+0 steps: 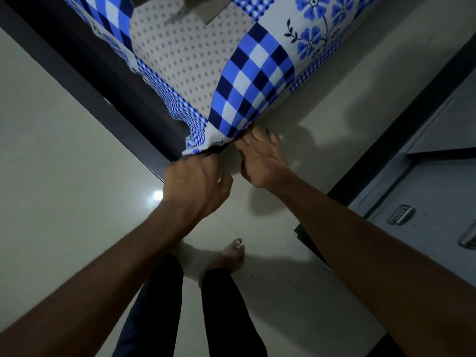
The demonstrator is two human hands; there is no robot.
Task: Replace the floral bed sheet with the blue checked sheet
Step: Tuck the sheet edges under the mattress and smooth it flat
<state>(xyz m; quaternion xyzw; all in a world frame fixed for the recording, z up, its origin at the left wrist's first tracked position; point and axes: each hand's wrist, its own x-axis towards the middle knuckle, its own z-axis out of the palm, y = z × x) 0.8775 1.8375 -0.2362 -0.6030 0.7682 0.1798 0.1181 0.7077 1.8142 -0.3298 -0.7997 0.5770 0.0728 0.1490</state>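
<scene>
The fingers (206, 161) of the left hand (195, 181) were curled round the loose corner of the blue sheet (252, 81), where it hung off the corner of the bed. The fingers (257, 134) of the right hand (262, 163) were stretched out and held nothing. Their tips touched the sheet's bottom edge, just beside the left hand. The sheet lay over the bed corner, but its corner was not tucked in yet.

I thought a few things could go wrong. If the left hand pulled too hard, the sheet might slide off the far side. If it let go too soon, the corner might pop back out. The right fingers could get squashed against the dark bed frame (85, 73) when they pushed the cloth under. The floor (64, 176) looked shiny, so the bare foot (233, 256) might slip during a big lean.
</scene>
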